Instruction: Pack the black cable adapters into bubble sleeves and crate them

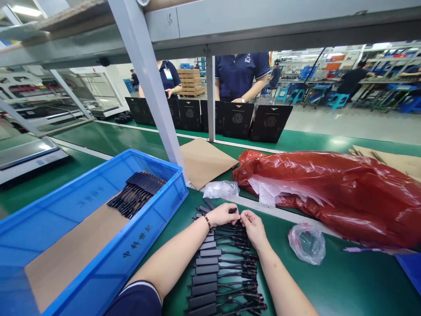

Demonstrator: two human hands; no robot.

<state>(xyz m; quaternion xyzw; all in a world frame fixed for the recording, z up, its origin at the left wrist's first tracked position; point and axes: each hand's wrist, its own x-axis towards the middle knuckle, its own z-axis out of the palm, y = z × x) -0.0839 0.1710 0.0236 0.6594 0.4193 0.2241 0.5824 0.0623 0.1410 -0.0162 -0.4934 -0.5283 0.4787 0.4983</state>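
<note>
My left hand (pixel 224 215), with a beaded bracelet at its wrist, is closed on a black cable connector (pixel 233 210). Close beside it, the fingertips of my right hand (pixel 253 224) are pinched together; what they hold is too small to make out. Both hands are above the far part of a long row of black box-shaped modules with cables (pixel 208 268), laid side by side on the green table (pixel 332 287). Their cable ends, some with red rings, point right. More such modules (pixel 140 191) lie in the blue crate (pixel 154 232) at left.
A red plastic bag (pixel 332 188) with bubble wrap lies at right, near a roll of clear bags (pixel 306 244) and a purple pen (pixel 362 249). Brown cardboard (pixel 207 162) is behind. A metal post (pixel 148 83) rises beside the crate. Co-workers stand behind black boxes (pixel 238 119).
</note>
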